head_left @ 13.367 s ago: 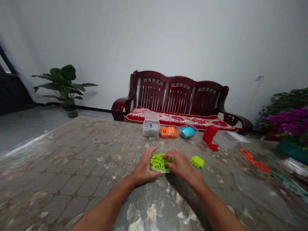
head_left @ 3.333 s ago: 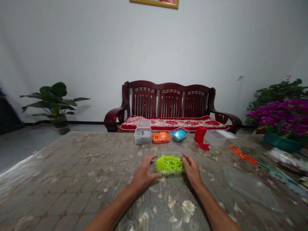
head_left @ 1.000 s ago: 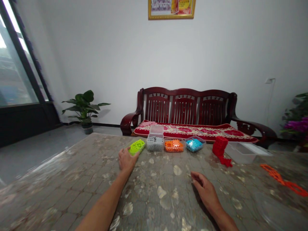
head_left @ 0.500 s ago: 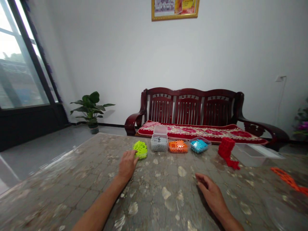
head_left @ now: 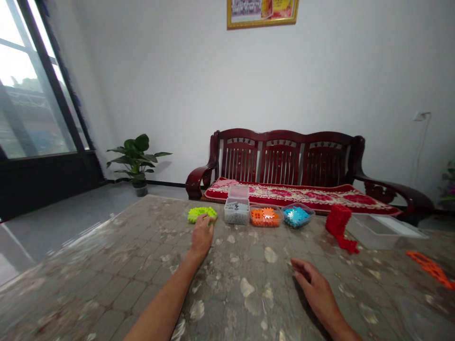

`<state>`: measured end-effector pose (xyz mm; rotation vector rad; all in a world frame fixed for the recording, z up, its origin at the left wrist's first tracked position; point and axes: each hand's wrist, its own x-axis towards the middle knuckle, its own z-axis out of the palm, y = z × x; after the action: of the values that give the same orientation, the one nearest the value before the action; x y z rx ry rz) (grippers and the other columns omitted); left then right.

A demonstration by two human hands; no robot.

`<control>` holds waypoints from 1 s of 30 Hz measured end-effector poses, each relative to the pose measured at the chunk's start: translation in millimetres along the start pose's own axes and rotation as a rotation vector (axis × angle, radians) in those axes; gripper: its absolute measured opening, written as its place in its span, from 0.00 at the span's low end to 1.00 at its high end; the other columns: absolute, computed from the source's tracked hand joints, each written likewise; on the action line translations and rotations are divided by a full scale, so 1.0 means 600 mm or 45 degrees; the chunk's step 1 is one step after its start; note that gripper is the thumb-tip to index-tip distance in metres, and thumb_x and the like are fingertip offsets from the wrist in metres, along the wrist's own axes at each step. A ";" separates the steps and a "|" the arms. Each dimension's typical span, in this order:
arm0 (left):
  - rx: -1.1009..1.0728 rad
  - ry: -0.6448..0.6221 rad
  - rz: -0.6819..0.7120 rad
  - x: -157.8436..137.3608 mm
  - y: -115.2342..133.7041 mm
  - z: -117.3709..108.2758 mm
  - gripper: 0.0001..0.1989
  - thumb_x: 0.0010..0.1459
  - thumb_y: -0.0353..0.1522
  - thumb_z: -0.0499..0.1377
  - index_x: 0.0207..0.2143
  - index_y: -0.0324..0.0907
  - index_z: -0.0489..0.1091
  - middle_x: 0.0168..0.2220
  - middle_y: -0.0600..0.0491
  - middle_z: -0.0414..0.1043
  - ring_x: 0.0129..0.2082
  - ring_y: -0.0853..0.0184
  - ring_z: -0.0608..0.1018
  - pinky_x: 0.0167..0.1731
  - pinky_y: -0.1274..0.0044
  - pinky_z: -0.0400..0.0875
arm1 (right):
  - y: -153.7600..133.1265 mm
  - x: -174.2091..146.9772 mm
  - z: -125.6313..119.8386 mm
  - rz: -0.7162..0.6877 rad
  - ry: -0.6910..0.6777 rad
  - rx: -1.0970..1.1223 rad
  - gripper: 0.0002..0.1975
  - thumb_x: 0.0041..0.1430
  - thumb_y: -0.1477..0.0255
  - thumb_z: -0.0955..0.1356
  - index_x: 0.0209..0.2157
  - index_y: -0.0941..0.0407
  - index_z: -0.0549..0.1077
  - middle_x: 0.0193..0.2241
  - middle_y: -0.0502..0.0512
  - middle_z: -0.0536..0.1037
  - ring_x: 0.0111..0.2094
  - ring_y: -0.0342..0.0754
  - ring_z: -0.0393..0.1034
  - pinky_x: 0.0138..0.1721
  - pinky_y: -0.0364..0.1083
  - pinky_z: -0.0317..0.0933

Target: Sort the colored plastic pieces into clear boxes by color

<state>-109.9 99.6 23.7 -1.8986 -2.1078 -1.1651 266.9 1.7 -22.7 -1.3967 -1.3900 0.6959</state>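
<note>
Head view: green pieces (head_left: pixel 197 213), just beyond the fingers of the left hand (head_left: pixel 202 235), appear touched, grip unclear, seemingly lined up with the grey-piece box (head_left: pixel 236 219) to their right for sorting by colour, while the right hand (head_left: pixel 314 284) is loosely curled, nothing visibly held.

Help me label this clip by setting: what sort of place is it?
Probably a living room in a home: a carved wooden bench with a floral seat cover, a framed picture on the wall above it, and a potted plant on the floor.
</note>
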 end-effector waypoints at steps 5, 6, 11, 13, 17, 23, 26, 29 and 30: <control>-0.017 0.002 -0.020 -0.001 -0.020 0.004 0.17 0.56 0.19 0.56 0.43 0.40 0.77 0.58 0.41 0.71 0.61 0.53 0.73 0.64 0.62 0.66 | -0.006 -0.001 0.001 -0.014 -0.002 -0.027 0.21 0.49 0.59 0.68 0.43 0.53 0.82 0.44 0.60 0.84 0.46 0.59 0.79 0.53 0.57 0.70; -0.026 -0.009 -0.010 0.001 -0.023 0.005 0.17 0.55 0.19 0.56 0.43 0.41 0.77 0.58 0.42 0.71 0.61 0.54 0.73 0.64 0.61 0.66 | -0.007 -0.002 0.001 -0.016 -0.005 -0.036 0.21 0.49 0.59 0.68 0.43 0.53 0.82 0.44 0.60 0.84 0.46 0.59 0.79 0.53 0.57 0.70; -0.092 -0.063 0.053 0.020 -0.026 0.016 0.19 0.52 0.18 0.54 0.41 0.40 0.78 0.57 0.42 0.73 0.62 0.54 0.73 0.66 0.60 0.64 | -0.010 -0.005 0.000 -0.037 -0.011 -0.059 0.22 0.51 0.60 0.67 0.44 0.55 0.81 0.45 0.60 0.84 0.46 0.58 0.79 0.54 0.57 0.70; -0.115 -0.092 0.077 0.026 -0.024 0.019 0.20 0.50 0.17 0.54 0.40 0.41 0.78 0.58 0.43 0.74 0.63 0.55 0.72 0.67 0.61 0.64 | -0.007 -0.005 0.001 -0.049 -0.009 -0.053 0.21 0.51 0.61 0.67 0.44 0.54 0.81 0.45 0.60 0.84 0.46 0.58 0.78 0.54 0.57 0.70; -0.143 -0.156 0.101 0.034 -0.021 0.016 0.20 0.48 0.17 0.54 0.37 0.42 0.78 0.58 0.46 0.74 0.64 0.57 0.72 0.67 0.65 0.63 | -0.002 -0.005 0.003 -0.064 -0.003 -0.029 0.20 0.52 0.61 0.68 0.44 0.54 0.81 0.44 0.60 0.84 0.46 0.57 0.78 0.53 0.56 0.70; -0.148 -0.159 0.000 0.002 0.008 0.006 0.20 0.49 0.19 0.54 0.41 0.42 0.76 0.56 0.44 0.74 0.62 0.54 0.72 0.65 0.61 0.63 | -0.009 -0.005 0.008 -0.101 0.039 0.006 0.17 0.51 0.66 0.67 0.42 0.54 0.82 0.42 0.59 0.84 0.44 0.57 0.79 0.51 0.55 0.71; -0.186 -0.271 0.020 -0.048 0.055 0.018 0.19 0.50 0.20 0.53 0.41 0.41 0.76 0.49 0.45 0.76 0.53 0.57 0.78 0.58 0.64 0.70 | -0.013 -0.005 0.012 -0.118 0.088 0.016 0.16 0.51 0.68 0.67 0.41 0.54 0.82 0.40 0.59 0.84 0.43 0.56 0.79 0.50 0.54 0.72; -0.238 -0.431 0.122 -0.113 0.120 0.034 0.18 0.50 0.22 0.56 0.42 0.40 0.77 0.46 0.46 0.78 0.52 0.59 0.78 0.58 0.69 0.69 | -0.014 -0.006 0.018 -0.123 0.124 0.044 0.16 0.50 0.70 0.67 0.41 0.54 0.82 0.40 0.58 0.84 0.43 0.55 0.79 0.50 0.54 0.71; -0.244 -0.494 0.160 -0.134 0.142 0.037 0.19 0.51 0.24 0.58 0.45 0.40 0.77 0.48 0.45 0.78 0.53 0.58 0.78 0.58 0.68 0.69 | -0.014 -0.005 0.020 -0.120 0.131 0.061 0.16 0.50 0.70 0.67 0.41 0.54 0.82 0.40 0.58 0.84 0.43 0.55 0.79 0.50 0.54 0.71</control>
<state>-6.9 41.8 6.7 -2.4804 -2.0673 -1.0780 252.4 0.4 -20.0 -1.3028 -1.3406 0.5839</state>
